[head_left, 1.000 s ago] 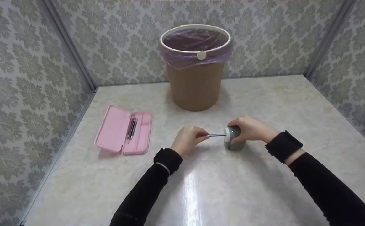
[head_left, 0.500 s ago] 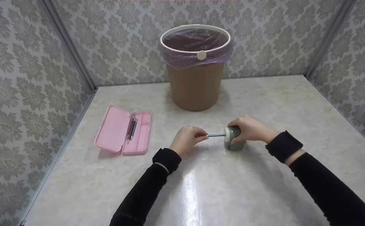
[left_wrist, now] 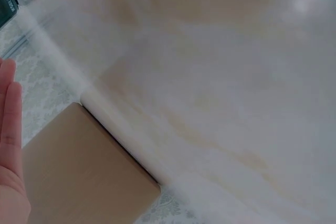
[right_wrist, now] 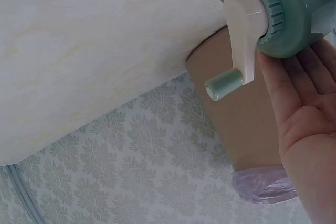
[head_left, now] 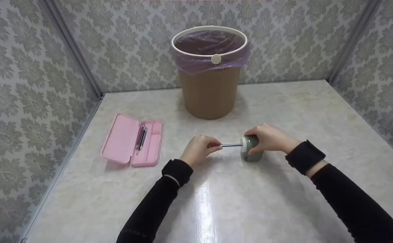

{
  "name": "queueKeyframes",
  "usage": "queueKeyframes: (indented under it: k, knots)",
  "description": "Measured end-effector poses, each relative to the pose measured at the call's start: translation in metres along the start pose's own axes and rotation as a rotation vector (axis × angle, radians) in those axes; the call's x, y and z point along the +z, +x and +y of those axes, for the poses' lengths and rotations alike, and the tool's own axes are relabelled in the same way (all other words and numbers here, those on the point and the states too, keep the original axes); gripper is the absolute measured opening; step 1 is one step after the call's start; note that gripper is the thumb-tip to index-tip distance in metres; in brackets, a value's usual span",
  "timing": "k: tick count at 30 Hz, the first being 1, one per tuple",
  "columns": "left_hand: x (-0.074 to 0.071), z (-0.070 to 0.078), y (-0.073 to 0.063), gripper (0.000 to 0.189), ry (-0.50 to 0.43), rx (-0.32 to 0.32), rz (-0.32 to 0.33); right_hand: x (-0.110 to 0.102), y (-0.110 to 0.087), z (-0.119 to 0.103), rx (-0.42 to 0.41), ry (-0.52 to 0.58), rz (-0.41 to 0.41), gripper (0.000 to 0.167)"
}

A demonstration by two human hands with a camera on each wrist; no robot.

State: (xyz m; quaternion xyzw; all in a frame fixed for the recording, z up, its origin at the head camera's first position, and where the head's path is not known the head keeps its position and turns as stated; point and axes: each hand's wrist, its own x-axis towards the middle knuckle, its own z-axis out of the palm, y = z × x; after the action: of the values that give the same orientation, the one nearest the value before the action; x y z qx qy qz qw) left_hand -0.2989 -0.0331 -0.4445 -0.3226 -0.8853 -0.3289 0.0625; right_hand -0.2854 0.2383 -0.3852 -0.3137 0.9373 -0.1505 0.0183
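Observation:
In the head view my left hand [head_left: 198, 150] pinches a slim bluish-grey pencil [head_left: 232, 145] between thumb and fingertips. The pencil lies level, and its far end runs into the white front of a green pencil sharpener [head_left: 253, 153]. From above, my right hand [head_left: 272, 139] grips the sharpener, thumb on the near side and fingers on the far side. The right wrist view shows the sharpener's white crank arm [right_wrist: 244, 30] with its green knob [right_wrist: 224, 84], no hand on the crank. In the left wrist view only part of the left hand's fingers [left_wrist: 10, 124] shows.
A pink pencil case [head_left: 119, 140] lies open on the left of the table [head_left: 149, 202], with several pencils [head_left: 141, 138] inside. Behind stands a brown bin [head_left: 210, 91] with a purple liner bag. Patterned walls [head_left: 125, 44] close off the back and both sides.
The left hand has drawn slightly left, and a little more of the pencil shows between the fingers and the sharpener. My right hand and the sharpener have stayed in place.

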Motion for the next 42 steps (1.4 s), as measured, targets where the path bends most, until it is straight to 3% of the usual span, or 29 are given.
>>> queueKeyframes:
  k: [8, 16, 21, 24, 30, 42]
  knots:
    - [-0.004, 0.002, 0.0, 0.014, -0.003, -0.006, -0.018, -0.001, 0.0, -0.001, 0.012, -0.005, -0.014, 0.04]
    - [-0.008, 0.004, -0.001, 0.015, 0.017, -0.025, -0.031, -0.003, 0.005, -0.007, 0.028, -0.089, -0.058, 0.039]
    - [-0.012, 0.0, -0.004, 0.016, 0.016, -0.01, -0.041, -0.004, 0.007, -0.009, 0.017, -0.108, -0.069, 0.038]
    - [-0.018, -0.005, -0.009, 0.015, 0.021, -0.039, -0.028, -0.005, 0.007, -0.007, 0.013, -0.109, -0.07, 0.038]
    - [-0.03, -0.015, -0.019, 0.013, -0.016, -0.087, -0.021, -0.008, 0.004, -0.003, -0.011, -0.123, -0.045, 0.036]
    - [-0.031, -0.021, -0.029, 0.012, -0.072, -0.123, -0.018, -0.001, 0.002, -0.001, -0.028, -0.063, -0.005, 0.038]
